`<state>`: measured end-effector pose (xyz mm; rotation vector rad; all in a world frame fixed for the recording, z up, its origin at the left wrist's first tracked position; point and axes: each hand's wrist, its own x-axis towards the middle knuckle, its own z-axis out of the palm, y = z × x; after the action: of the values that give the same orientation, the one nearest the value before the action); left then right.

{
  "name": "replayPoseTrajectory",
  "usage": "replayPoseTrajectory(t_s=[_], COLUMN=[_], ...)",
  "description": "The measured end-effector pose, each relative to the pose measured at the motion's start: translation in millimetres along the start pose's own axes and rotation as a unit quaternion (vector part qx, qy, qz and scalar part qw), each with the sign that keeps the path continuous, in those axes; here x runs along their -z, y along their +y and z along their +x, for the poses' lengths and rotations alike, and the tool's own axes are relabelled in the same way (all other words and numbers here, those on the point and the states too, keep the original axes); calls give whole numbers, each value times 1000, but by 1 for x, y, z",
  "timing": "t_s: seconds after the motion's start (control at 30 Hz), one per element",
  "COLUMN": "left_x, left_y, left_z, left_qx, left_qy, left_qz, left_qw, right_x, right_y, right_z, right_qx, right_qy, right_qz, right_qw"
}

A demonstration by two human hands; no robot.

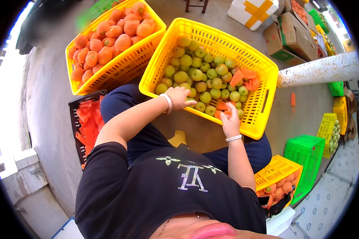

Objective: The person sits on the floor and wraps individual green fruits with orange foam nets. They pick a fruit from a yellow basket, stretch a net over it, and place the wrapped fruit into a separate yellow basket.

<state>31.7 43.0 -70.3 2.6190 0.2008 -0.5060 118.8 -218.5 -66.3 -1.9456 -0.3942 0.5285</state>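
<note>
Before me stands a yellow plastic crate (255,56) holding loose green-brown round fruit (196,75), possibly pears or apples. My left hand (181,98) reaches over its near rim among the fruit, palm down; whether its fingers grip one I cannot tell. Just inside the near rim, further right, my right hand (231,119) has thumb and fingers apart, close to orange foam net pieces (222,110). More orange foam pieces (248,78) lie on the fruit at the crate's right side. A second yellow crate (119,71) at upper left is heaped with fruit in orange foam nets (122,42).
A black crate (74,131) of flattened orange nets (88,119) stands at my left. A white rusty pole (320,70) is at the right, with cardboard boxes (296,35) beyond it. Lower right are a green crate (305,149) and a yellow crate (278,167) of netted fruit.
</note>
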Motion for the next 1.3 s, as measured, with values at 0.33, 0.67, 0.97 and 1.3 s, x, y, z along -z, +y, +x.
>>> replayPoseTrajectory(t_s=[0.33,0.67,0.97,1.3], left_x=[-12,-13,-13,-40], left_y=[28,24,24,66], left_z=[11,13,8,-7], left_qx=[-137,-131,-120,-98], left_qy=[68,61,79,112], left_qz=[101,100,89,-452], left_qw=[983,984,986,879], right_x=[31,47,29,-21], right_y=[112,110,97,-3], right_z=[183,250,162,-6], right_qx=[-172,-127,-85,-64], right_qy=[2,-101,25,-157], right_qz=[-18,-392,59,476], right_qw=[985,906,994,863])
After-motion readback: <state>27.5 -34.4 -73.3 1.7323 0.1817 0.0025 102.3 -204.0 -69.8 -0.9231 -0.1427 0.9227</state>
